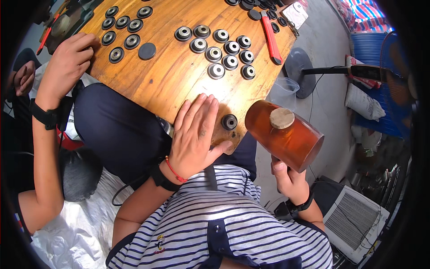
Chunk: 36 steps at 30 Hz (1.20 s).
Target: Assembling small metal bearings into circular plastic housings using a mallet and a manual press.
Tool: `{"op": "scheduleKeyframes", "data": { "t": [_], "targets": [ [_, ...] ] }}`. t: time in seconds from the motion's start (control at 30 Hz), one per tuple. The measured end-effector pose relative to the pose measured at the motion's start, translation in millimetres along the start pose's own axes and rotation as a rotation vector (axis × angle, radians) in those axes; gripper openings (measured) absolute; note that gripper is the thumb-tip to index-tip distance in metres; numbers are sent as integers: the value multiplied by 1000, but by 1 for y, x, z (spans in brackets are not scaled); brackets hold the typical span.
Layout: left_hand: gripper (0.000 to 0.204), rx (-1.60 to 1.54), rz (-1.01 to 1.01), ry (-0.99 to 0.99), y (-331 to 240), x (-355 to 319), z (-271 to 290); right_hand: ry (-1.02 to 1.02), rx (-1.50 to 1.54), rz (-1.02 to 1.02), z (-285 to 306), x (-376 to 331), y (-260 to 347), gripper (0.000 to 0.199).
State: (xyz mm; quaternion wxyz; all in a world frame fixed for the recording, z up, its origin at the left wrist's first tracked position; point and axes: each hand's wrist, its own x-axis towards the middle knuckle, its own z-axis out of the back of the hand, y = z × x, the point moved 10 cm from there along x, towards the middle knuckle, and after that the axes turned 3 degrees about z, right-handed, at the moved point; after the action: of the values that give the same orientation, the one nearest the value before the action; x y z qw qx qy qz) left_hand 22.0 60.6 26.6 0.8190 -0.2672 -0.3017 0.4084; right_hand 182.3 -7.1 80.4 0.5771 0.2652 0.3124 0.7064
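My left hand [195, 134] lies flat on the near edge of the wooden table [156, 85], fingers stretched out and thumb pointing right. Just right of its fingers, a black round part with a metal bearing [229, 122] sits at the table's corner. In my right hand [291, 179] is an amber, see-through mallet [286, 134], gripped by its handle. Its cylindrical head is raised to the right of that part, with the pale round end of the handle [281, 118] showing on top. The mallet head hides part of the handle and some of my right fingers.
Several black parts with bearings [216, 71] stand mid-table; more [132, 41] sit at the far left beside a plain black disc [147, 51]. A red utility knife [271, 40] lies far right. A co-worker's hand [67, 67] rests at the left edge. A fan [358, 71] stands right.
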Motion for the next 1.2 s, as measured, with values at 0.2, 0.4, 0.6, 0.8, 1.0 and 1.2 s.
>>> {"op": "scheduleKeyframes", "data": {
  "t": [0.2,0.4,0.6,0.8,1.0,1.2],
  "targets": [
    [94,0,-15,-39,7,-5,-7,222,-120,-381,-5,30,-1,41],
    [97,-37,-6,-61,1,-6,-1,44,-86,-287,-2,4,13,46],
    [89,-3,17,57,-3,8,-3,110,242,-505,-24,12,-31,47],
    [32,26,-193,149,-38,22,-19,-376,666,-482,-18,-18,-58,49],
    [33,218,55,62,22,47,37,-415,724,-515,-15,-34,-85,44],
    [30,562,51,-155,63,80,90,-409,776,-497,-15,-27,-95,45]
  ]
}}
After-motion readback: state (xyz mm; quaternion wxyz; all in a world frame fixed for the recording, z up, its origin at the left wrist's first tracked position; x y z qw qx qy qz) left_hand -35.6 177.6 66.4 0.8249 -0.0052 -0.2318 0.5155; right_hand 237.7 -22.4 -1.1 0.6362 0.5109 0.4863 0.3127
